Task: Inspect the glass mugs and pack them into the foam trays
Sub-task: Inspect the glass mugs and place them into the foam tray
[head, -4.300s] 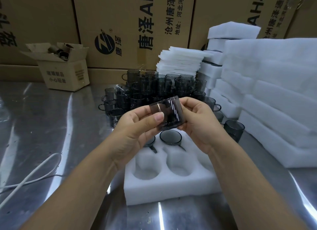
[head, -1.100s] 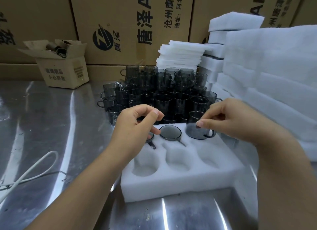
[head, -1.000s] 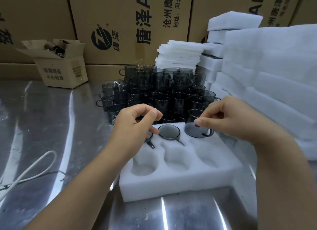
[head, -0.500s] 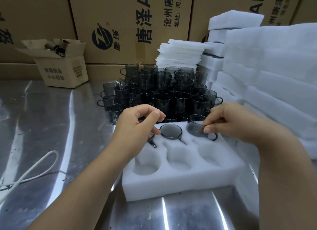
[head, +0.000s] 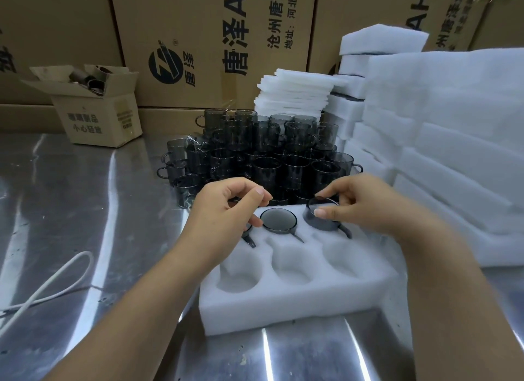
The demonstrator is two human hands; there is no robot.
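A white foam tray (head: 295,304) lies in front of me on the steel table. In its back right pocket sits a smoky glass mug (head: 321,223), sunk most of the way in, handle pointing toward me. My right hand (head: 365,207) pinches its rim between thumb and forefinger. A second mug (head: 278,221) fills the back middle pocket. My left hand (head: 224,213) hovers over the back left pocket with loosely curled fingers that hold nothing, and it hides most of a third mug there. The three front pockets hold nothing. Behind the tray stands a pile of several mugs (head: 255,156).
Thick foam trays (head: 453,153) are stacked high on the right, close to the tray. Thin foam sheets (head: 295,94) are piled behind the mugs. A small open cardboard box (head: 96,111) stands at the back left, a white cable (head: 56,284) lies left, and big cartons (head: 212,40) line the back.
My right hand has lowered the mug deeper into the back right pocket, still pinching its rim. The left hand has stayed hovering over the back left pocket.
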